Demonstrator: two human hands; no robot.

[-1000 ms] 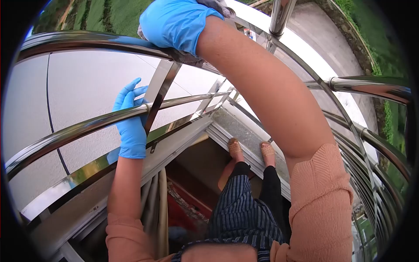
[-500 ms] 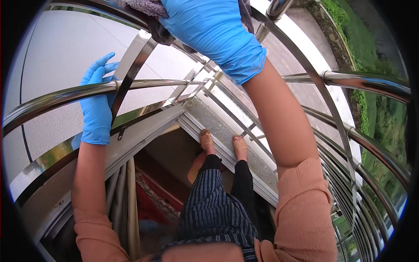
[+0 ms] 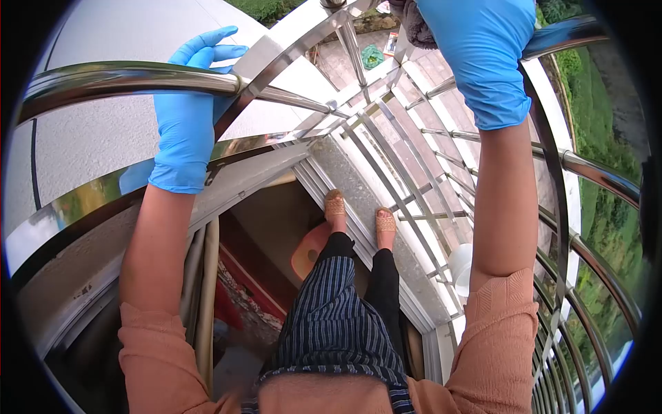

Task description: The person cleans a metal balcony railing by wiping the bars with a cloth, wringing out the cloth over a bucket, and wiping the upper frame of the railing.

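Observation:
My right hand (image 3: 483, 41), in a blue glove, is at the top right by the polished metal rail (image 3: 569, 34). A dark grey cloth (image 3: 418, 26) shows at its left side, bunched under the palm and fingers. The fingertips are cut off by the upper edge of the view. My left hand (image 3: 185, 124), gloved in blue too, reaches behind the round metal rail (image 3: 131, 76) on the left. Its fingers extend past the rail beside a flat metal bar (image 3: 258, 79), and nothing shows in them.
I stand with sandalled feet (image 3: 334, 207) on a narrow sill (image 3: 362, 186) beside a window track (image 3: 317, 183). Metal bars enclose the sill. Outside them are a white bucket (image 3: 460, 265), paving, a green plant (image 3: 372, 57) and grass. Rolled-back curtains (image 3: 207, 297) hang inside at left.
My right hand and the cloth have moved right across the view, onto the right-hand rail. My left hand appears higher and further right, still by the flat bar. The view has shifted.

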